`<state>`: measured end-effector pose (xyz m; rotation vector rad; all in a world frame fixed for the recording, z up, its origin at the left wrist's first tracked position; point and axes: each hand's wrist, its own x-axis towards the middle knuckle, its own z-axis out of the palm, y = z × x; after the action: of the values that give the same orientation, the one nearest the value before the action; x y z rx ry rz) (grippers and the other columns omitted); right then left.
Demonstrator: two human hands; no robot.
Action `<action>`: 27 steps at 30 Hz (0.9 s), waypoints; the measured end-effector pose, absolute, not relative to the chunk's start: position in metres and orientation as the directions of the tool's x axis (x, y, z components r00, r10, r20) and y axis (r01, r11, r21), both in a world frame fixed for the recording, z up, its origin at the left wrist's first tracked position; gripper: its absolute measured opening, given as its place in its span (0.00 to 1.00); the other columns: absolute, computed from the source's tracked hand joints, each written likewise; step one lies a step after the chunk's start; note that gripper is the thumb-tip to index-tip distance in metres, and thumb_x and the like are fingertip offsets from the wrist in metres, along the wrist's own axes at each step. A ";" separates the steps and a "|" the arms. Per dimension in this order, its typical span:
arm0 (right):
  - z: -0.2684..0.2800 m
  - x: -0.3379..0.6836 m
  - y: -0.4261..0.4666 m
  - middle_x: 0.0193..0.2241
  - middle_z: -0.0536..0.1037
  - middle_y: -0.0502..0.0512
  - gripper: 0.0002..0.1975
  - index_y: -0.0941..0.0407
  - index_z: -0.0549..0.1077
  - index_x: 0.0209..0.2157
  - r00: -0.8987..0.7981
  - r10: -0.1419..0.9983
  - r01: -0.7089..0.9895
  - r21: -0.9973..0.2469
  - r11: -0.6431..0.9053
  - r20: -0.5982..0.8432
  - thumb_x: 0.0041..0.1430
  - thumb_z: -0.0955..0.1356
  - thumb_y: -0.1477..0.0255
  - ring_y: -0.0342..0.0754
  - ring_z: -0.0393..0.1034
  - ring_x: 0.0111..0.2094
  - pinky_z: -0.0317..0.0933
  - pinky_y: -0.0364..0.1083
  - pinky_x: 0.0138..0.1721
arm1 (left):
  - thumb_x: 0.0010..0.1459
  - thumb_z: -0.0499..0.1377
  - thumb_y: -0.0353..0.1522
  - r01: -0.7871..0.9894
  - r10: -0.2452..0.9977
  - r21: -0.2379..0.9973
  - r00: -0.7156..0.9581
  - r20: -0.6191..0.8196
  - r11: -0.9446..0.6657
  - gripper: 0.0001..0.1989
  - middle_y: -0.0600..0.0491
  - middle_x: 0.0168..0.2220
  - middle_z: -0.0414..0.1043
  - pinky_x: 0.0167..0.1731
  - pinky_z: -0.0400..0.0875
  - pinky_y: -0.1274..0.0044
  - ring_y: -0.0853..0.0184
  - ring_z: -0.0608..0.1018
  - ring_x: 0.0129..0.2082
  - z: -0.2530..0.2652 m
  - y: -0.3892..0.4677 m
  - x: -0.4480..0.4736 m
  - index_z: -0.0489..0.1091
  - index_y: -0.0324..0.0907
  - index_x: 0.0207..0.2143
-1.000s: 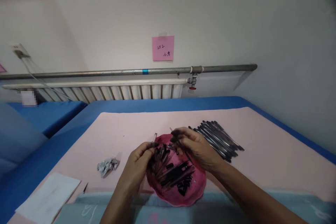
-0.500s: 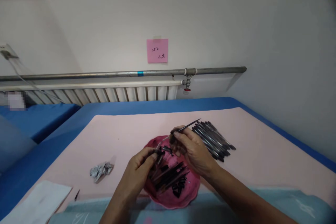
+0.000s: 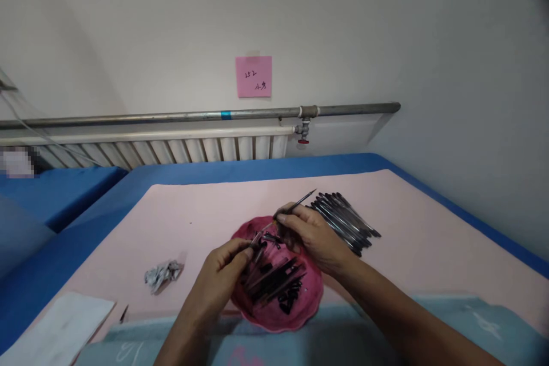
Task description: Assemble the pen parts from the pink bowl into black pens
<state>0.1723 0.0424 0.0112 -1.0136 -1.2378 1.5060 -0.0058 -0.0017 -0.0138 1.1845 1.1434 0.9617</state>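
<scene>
Over the pink bowl [image 3: 315, 297] my left hand [image 3: 225, 269] pinches a clear pen barrel [image 3: 256, 238] between thumb and fingers. My right hand [image 3: 311, 234] grips a dark pen refill [image 3: 303, 199], its pointed tip sticking out to the upper right. The refill's thin rear end reaches down toward the barrel; whether it is inside cannot be made out. In the bowl lie dark and clear pen parts [image 3: 274, 280] and small black caps [image 3: 289, 296]. Right of the hands, several assembled-looking pens [image 3: 345, 220] lie side by side in a bundle.
A crumpled grey wad [image 3: 163, 275] lies on the pink sheet [image 3: 206, 206] at left. Near the front left are white paper [image 3: 64, 326] and a small dark pointed piece [image 3: 124, 313]. Teal cloth [image 3: 454, 320] runs along the front edge. A radiator [image 3: 206, 148] stands behind.
The view has shifted slightly, moving everything a little up and left. Both hands keep their hold; the refill and barrel appear slightly closer together.
</scene>
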 end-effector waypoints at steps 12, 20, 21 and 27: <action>0.016 0.172 0.041 0.22 0.67 0.45 0.17 0.55 0.66 0.43 -0.166 0.984 -0.169 -0.985 0.032 0.061 0.50 0.67 0.67 0.36 0.57 0.16 0.50 0.37 0.15 | 0.50 0.58 0.36 -0.114 0.953 0.957 0.179 -0.243 0.265 0.08 0.58 0.22 0.67 0.20 0.56 0.84 0.77 0.63 0.19 -0.005 -0.006 -0.002 0.72 0.41 0.30; 0.020 0.175 0.035 0.38 0.75 0.54 0.13 0.56 0.71 0.41 -0.240 0.927 0.215 -0.916 0.339 0.287 0.57 0.61 0.68 0.45 0.68 0.36 0.60 0.46 0.40 | 0.49 0.59 0.35 -0.145 0.946 0.945 0.184 -0.266 0.294 0.06 0.61 0.17 0.60 0.15 0.51 0.86 0.80 0.56 0.14 -0.003 -0.007 0.001 0.71 0.40 0.27; 0.019 0.174 0.033 0.41 0.74 0.54 0.14 0.55 0.70 0.44 -0.288 0.907 0.266 -0.884 0.384 0.307 0.57 0.62 0.68 0.46 0.67 0.41 0.59 0.47 0.44 | 0.48 0.60 0.35 -0.162 0.946 0.940 0.179 -0.271 0.300 0.06 0.61 0.16 0.60 0.15 0.50 0.86 0.80 0.56 0.14 -0.002 -0.007 0.001 0.70 0.40 0.26; 0.017 0.179 0.039 0.40 0.74 0.55 0.13 0.56 0.67 0.44 -0.250 0.891 0.458 -0.765 0.453 0.379 0.58 0.60 0.71 0.45 0.67 0.40 0.59 0.45 0.42 | 0.47 0.60 0.34 -0.253 0.941 0.906 0.124 -0.316 0.338 0.07 0.60 0.18 0.62 0.13 0.48 0.88 0.81 0.58 0.14 -0.001 -0.006 -0.001 0.70 0.40 0.28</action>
<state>0.1785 0.0386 0.0171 -1.1373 -1.8749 0.6600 -0.0013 -0.0060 -0.0014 0.8049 1.0932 1.0231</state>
